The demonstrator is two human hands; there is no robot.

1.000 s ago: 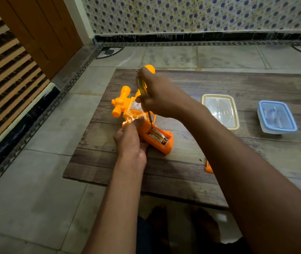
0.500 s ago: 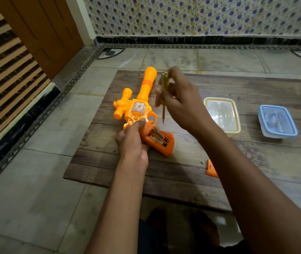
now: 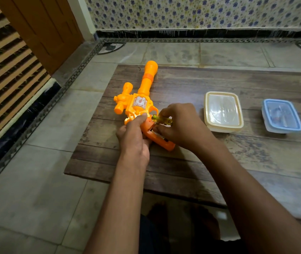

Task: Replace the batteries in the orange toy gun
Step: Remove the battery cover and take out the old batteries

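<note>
**Fingers on grip, battery bay open**

Fingers of left hand (image 3: 135, 136) curl round the gun (image 3: 140, 107) at the grip, pinning it to the counter (image 3: 219, 162). Right hand (image 3: 181, 125) pinches a screwdriver (image 3: 161, 120) with its fingertips down at the open bay in the grip; batteries mostly hidden under that hand.

Gun lies flat near the counter's left end. Long axis runs from the grip, nearest the person, up to the muzzle at the counter's far edge.

Handling, my read: hollow plastic, light, stiff, slides easily. Hold by the grip, not the barrel. Two lidded tubs (image 3: 223, 111) sit right of the gun, well apart.
</note>
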